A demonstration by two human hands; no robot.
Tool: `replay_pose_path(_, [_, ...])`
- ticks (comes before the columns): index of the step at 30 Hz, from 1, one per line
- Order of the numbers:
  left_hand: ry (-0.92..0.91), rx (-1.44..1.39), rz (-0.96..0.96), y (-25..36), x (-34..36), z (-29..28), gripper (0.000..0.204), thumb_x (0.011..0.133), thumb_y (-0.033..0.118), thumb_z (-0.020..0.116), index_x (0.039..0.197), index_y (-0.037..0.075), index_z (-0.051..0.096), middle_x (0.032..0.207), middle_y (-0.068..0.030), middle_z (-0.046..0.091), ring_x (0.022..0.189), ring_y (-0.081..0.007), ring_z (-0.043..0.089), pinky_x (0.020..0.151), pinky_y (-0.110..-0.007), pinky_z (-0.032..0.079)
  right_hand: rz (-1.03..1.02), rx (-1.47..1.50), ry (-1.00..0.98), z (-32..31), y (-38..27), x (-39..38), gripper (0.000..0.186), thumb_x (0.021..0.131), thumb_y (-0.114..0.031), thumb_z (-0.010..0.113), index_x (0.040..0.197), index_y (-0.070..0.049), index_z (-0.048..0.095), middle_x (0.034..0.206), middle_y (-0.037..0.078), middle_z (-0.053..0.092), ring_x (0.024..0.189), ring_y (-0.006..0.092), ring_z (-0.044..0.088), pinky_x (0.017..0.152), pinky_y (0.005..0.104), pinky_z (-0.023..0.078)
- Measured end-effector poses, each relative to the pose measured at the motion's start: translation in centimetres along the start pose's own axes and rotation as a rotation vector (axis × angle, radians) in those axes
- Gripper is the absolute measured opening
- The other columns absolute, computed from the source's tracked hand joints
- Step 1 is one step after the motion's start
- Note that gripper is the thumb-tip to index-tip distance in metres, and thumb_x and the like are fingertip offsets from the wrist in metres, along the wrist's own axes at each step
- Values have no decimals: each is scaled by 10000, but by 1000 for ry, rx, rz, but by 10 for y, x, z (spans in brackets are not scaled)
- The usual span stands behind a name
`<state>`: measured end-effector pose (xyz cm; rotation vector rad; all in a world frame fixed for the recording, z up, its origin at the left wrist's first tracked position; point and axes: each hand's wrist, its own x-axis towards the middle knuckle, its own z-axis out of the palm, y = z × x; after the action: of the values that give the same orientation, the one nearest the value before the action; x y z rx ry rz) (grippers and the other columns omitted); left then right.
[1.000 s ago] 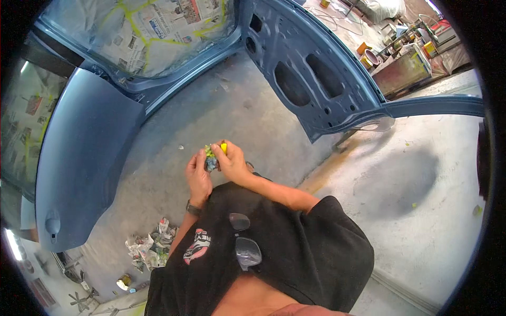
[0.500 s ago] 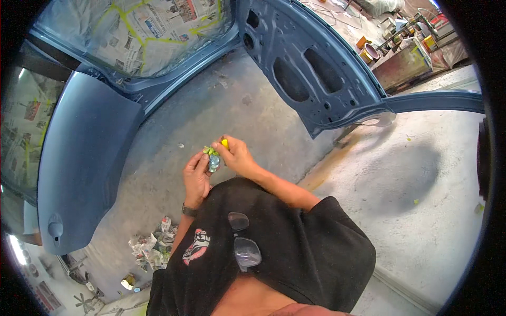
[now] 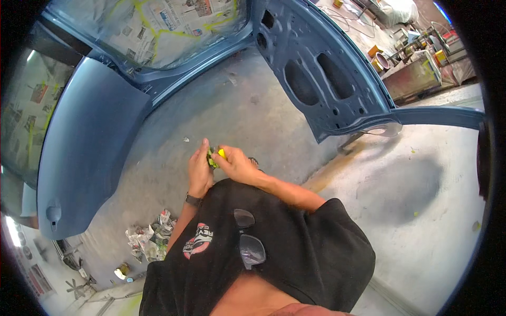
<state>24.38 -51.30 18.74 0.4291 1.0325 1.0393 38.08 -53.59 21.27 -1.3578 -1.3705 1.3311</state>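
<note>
In front of my chest my two hands meet. My left hand (image 3: 199, 169), with a dark watch on its wrist, holds a crumpled wad of yellow-green masking tape (image 3: 212, 161) against its palm side; its fingers point upward and partly hide the wad. Close against it, my right hand (image 3: 240, 166) is closed around a small bright yellow object (image 3: 222, 153). Only its end shows beside the thumb, so its kind cannot be made out. The right fingertips touch the tape wad.
A blue car door (image 3: 92, 142) stands open at left, another blue door (image 3: 321, 79) with bare inner panel at upper right. Newspaper masking (image 3: 176, 16) covers the opening between them. Crumpled newspaper (image 3: 150, 237) lies on the floor at lower left. A cluttered bench (image 3: 416, 79) stands far right.
My left hand has turned its fingers upward, and a silvery-blue part of the wad seen before is now hidden. Both hands sit slightly lower and further right in view; the view has shifted.
</note>
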Motion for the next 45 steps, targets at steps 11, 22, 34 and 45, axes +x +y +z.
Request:
replay_pose_path(11, [-71,-185,-18,-12,26,-41,324,941,117,504,1250,26,464,1059,-94,596,905,-159,591,751,-304,511,82,-78,36,-3,-11,3,256,917,-235,585,876,17,568,633,45,486,626,91,424,536,314,379])
replay_pose_path(22, [-250,-5,23,-1,11,-22,430,960,68,427,1385,20,382,1219,-100,567,1085,-189,570,889,-335,492,-125,-185,245,9,34,17,378,821,-174,658,1115,42,558,852,269,629,791,425,633,670,438,494])
replay_pose_path(34, [-200,276,-10,-2,5,-21,343,1003,224,439,1308,69,472,1201,-77,554,999,-171,605,778,-318,544,33,-219,189,14,59,17,213,826,-173,583,871,35,573,706,190,628,617,293,618,583,416,461])
replay_pose_path(45, [-129,212,-115,4,-16,-37,390,997,348,450,1238,49,518,1205,-139,560,874,-231,660,742,-346,551,122,48,417,-48,55,34,164,880,-163,611,918,-6,577,605,67,568,489,152,541,436,298,422])
